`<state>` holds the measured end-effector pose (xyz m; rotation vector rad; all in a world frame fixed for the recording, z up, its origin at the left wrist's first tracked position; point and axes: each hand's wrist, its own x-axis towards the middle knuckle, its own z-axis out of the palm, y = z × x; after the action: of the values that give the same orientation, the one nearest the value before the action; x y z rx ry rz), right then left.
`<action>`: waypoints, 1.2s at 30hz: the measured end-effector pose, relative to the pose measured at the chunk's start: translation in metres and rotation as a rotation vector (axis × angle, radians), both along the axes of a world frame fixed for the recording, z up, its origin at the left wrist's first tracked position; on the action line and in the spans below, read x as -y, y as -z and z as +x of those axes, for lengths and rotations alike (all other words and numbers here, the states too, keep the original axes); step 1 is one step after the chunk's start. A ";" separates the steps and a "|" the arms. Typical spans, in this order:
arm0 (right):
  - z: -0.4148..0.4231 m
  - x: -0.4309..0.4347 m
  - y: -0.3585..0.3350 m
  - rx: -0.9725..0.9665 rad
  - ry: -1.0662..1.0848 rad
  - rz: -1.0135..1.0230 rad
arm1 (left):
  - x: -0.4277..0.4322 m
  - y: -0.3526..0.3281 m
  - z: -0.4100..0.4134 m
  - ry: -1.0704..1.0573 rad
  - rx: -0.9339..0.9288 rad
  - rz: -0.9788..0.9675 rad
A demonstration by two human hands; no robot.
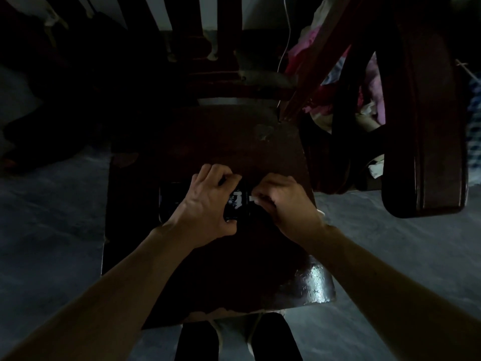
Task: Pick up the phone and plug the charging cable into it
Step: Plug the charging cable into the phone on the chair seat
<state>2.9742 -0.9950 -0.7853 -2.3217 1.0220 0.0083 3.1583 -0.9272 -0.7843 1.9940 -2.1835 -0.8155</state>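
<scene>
A dark phone (pixel 235 201) with white markings on its surface lies sideways just above a dark wooden stool (pixel 234 269). My left hand (pixel 208 201) is wrapped around the phone's middle, with the fingers over its far edge. My right hand (pixel 283 201) pinches the white plug of the charging cable (pixel 253 198) and holds it against the phone's right end. The scene is too dark to tell whether the plug sits inside the port. A thin white cable (pixel 287 29) hangs down at the back.
A dark wooden chair frame (pixel 421 126) rises at the right, with pink and white clothes (pixel 304 50) piled behind it. More dark furniture legs stand at the back. The floor (pixel 390 251) is grey concrete. My two dark shoes (pixel 276 337) show at the bottom edge.
</scene>
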 end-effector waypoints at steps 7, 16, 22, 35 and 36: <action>0.000 0.000 0.005 0.021 -0.023 0.003 | -0.001 0.004 0.002 0.011 -0.012 -0.014; 0.001 0.001 0.006 0.084 0.038 -0.005 | -0.002 0.006 -0.001 -0.039 -0.007 -0.027; 0.000 -0.004 0.008 0.113 0.113 -0.014 | -0.006 0.005 0.000 -0.056 -0.019 -0.044; -0.003 -0.007 0.008 0.101 0.178 -0.036 | -0.019 0.000 0.017 -0.071 0.025 -0.050; -0.002 -0.008 0.009 0.106 0.180 -0.038 | -0.019 0.001 0.017 -0.075 0.019 -0.051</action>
<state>2.9720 -0.9872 -0.7941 -2.2291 1.1818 -0.2053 3.1749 -0.9086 -0.7854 2.0538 -2.1026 -0.7264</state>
